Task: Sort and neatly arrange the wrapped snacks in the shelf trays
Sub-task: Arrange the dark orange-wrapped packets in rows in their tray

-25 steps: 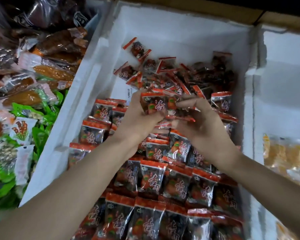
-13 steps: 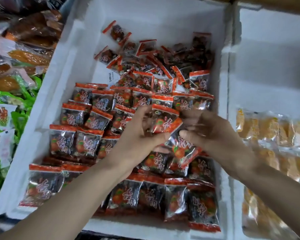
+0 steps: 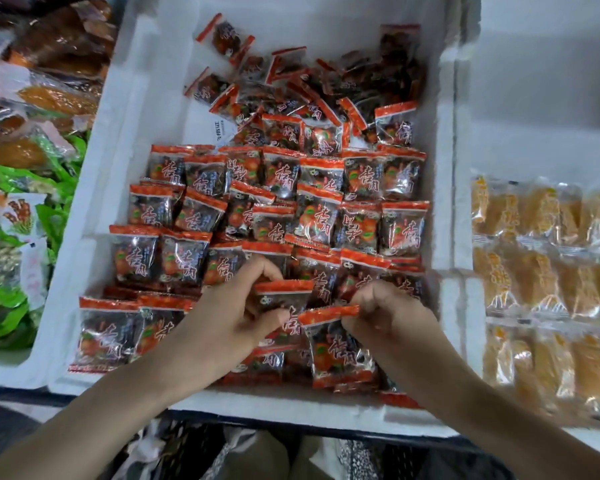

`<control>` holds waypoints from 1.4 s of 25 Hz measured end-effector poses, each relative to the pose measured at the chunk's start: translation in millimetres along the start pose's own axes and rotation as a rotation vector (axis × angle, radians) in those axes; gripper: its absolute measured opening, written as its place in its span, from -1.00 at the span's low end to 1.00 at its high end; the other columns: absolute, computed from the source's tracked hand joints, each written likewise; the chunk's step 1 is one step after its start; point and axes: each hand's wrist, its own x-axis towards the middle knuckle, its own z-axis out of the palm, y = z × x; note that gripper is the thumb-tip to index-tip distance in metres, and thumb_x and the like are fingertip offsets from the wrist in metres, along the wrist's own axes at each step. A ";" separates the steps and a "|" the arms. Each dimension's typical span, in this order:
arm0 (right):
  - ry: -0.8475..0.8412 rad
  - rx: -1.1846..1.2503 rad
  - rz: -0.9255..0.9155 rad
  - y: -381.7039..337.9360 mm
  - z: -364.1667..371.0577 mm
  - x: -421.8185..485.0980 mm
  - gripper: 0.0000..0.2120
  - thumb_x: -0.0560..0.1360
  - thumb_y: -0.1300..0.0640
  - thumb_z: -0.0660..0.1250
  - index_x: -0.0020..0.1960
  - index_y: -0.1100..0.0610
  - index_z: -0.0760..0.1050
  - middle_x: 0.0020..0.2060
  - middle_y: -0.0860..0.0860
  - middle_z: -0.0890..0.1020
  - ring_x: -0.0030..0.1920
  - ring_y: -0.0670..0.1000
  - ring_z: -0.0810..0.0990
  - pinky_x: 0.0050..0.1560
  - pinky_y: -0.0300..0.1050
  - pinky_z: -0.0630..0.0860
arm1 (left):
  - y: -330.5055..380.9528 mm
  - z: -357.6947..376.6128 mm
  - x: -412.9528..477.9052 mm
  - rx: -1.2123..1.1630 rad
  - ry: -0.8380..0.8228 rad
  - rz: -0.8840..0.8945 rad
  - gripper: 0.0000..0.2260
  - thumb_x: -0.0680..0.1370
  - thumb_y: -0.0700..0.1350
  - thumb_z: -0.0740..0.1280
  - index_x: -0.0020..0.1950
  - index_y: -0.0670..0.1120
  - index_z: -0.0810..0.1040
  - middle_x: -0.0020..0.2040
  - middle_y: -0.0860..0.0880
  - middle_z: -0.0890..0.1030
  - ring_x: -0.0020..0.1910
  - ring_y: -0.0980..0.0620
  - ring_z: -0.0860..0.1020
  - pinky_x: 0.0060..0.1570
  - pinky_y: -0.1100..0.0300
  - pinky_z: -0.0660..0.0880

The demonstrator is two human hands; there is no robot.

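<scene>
Your right hand (image 3: pixel 395 317) pinches the red top edge of the near packet (image 3: pixel 336 348). Your left hand (image 3: pixel 222 327) grips a second packet (image 3: pixel 284 299) just left of it. Both show white Chinese characters.

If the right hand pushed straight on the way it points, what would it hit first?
Probably the upper packet gripped by the left hand, just up-left of the right hand and its own pinched packet. They overlap in view, so depth is unclear.
</scene>
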 end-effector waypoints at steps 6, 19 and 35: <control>0.137 -0.123 -0.058 15.7 -4.0 -7.0 -0.79 0.53 0.25 0.24 -0.17 -0.03 0.35 -0.37 -0.13 0.52 -0.40 -0.17 0.45 -0.44 -0.31 0.34 | -5.2 13.7 -4.0 0.149 -0.122 0.054 -0.72 0.55 -0.02 0.29 0.21 0.18 0.32 -0.02 0.25 0.51 -0.18 0.29 0.54 -0.23 0.42 0.43; -0.038 -0.803 -0.589 56.0 -10.0 -15.4 -0.45 0.43 -0.16 0.16 0.31 0.11 0.46 0.25 -0.02 0.54 0.29 0.03 0.44 0.25 0.00 0.46 | -38.7 43.7 0.0 1.083 0.097 0.679 -0.29 0.32 0.19 0.40 0.34 -0.22 0.46 0.08 -0.13 0.58 0.02 -0.04 0.51 -0.05 0.11 0.55; 0.210 -0.841 -0.648 -7.6 -31.7 53.8 -0.65 0.55 0.04 0.09 0.25 0.16 0.39 0.14 0.09 0.51 0.15 0.03 0.44 0.20 -0.08 0.43 | -7.3 -23.2 57.1 0.952 0.249 0.616 -0.63 0.56 0.07 0.09 0.25 -0.07 0.46 0.14 -0.06 0.50 0.11 0.00 0.49 0.13 0.08 0.47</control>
